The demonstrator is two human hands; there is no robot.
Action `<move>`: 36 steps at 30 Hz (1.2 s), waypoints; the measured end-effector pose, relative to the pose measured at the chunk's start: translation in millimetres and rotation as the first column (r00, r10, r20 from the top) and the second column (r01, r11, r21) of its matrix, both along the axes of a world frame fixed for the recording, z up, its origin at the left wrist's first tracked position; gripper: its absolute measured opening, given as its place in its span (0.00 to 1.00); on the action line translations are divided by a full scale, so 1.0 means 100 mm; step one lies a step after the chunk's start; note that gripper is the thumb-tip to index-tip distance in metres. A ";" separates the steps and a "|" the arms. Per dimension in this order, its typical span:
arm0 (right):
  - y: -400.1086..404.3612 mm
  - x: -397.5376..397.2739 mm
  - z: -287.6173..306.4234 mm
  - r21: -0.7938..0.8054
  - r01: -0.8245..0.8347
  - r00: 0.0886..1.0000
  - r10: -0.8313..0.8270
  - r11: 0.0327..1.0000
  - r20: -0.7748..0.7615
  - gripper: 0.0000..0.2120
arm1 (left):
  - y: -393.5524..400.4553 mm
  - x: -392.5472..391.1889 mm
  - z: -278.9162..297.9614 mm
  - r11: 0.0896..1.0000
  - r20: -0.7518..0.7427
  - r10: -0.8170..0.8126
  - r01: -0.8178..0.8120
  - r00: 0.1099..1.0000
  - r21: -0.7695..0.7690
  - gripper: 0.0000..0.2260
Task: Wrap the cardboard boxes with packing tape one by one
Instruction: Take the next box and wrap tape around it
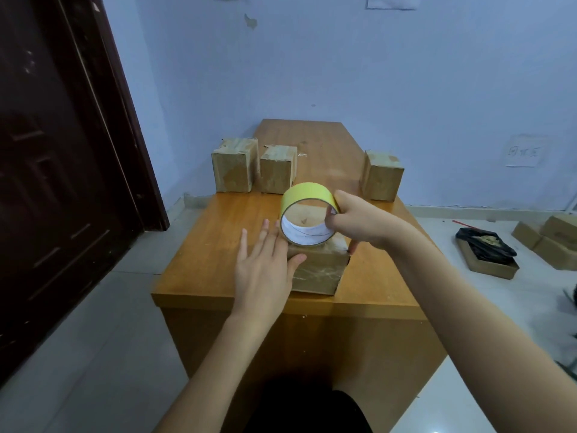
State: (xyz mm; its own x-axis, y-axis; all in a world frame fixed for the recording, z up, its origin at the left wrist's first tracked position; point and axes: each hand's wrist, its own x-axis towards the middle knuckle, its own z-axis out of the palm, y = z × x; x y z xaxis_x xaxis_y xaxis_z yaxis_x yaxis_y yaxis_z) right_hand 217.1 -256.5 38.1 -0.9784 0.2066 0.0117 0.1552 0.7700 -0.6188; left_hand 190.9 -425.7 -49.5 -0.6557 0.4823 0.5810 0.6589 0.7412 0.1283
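box: small cardboard box (pixel 315 270) near front edge of surface (pixel 212 245); looks light, stiff, will likely slide unless pinned
tape: yellow tape roll (pixel 307 218) standing on box top, rigid ring
right hand (pixel 359 223): pinches roll rim, thumb inside core
left hand (pixel 265 267): fingers straight, flat against box's left side, steadying
hold: brace box sides; carry roll through core

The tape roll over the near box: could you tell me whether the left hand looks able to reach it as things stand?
Probably yes. The left hand lies open against the near box, its fingertips just beside the tape roll, with nothing between them. The right hand already grips the roll's far side.
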 end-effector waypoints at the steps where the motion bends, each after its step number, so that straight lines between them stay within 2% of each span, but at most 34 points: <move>1: 0.04 0.02 0.00 -0.037 0.005 1.000 -0.005 0.999 0.004 0.04 | 0.02 0.01 0.01 1.000 0.000 -0.002 0.002 1.000 -0.004 0.22; 6: 0.13 0.06 0.00 -0.111 0.004 1.000 -0.001 0.994 0.030 0.06 | 0.06 -0.01 0.03 0.999 0.000 0.015 -0.015 1.000 -0.028 0.24; 11: 0.08 0.02 0.04 -0.079 -0.066 0.996 0.070 0.995 0.051 0.06 | 0.01 0.02 0.00 1.000 -0.007 0.017 -0.018 1.000 -0.012 0.24; 15: 0.04 -0.01 0.07 -0.041 -0.106 0.990 0.109 0.994 0.091 0.07 | -0.02 0.02 -0.02 0.998 0.020 0.044 -0.043 0.999 -0.053 0.28; 20: 0.06 -0.02 0.07 -0.103 -0.113 0.985 0.125 0.988 0.116 0.09 | -0.08 -0.03 -0.08 0.996 0.043 0.063 -0.060 0.997 -0.059 0.29; 23: 0.14 0.03 -0.03 -0.179 -0.068 0.993 0.085 0.981 0.086 0.09 | -0.09 -0.03 -0.09 1.000 0.074 0.020 -0.021 0.997 0.013 0.26; 27: 0.15 0.00 -0.12 -0.144 0.038 0.999 -0.038 0.989 0.004 0.06 | -0.08 -0.07 -0.08 1.000 0.147 -0.006 0.002 0.989 0.028 0.27; 32: 0.11 0.02 -0.30 -0.114 0.067 0.996 -0.073 0.991 -0.050 0.07 | -0.07 -0.20 0.01 0.982 0.374 -0.103 0.034 0.922 0.186 0.29; 34: 0.09 0.01 -0.33 -0.095 0.084 0.991 -0.093 0.992 -0.097 0.06 | 0.02 -0.17 0.05 0.971 0.344 -0.150 0.073 0.927 0.227 0.34; 36: 0.09 0.00 -0.30 -0.123 0.106 0.990 -0.117 0.987 -0.078 0.05 | 0.09 -0.15 0.04 0.976 0.271 -0.187 0.147 0.944 0.164 0.37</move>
State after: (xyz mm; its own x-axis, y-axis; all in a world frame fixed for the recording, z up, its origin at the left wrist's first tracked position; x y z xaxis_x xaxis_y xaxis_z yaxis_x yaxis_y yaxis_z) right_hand 217.2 -247.0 8.4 -0.9456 0.3192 0.0627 0.1791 0.6718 -0.7188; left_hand 175.9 -416.5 -45.9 -0.7197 0.5265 0.4526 0.6929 0.5849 0.4215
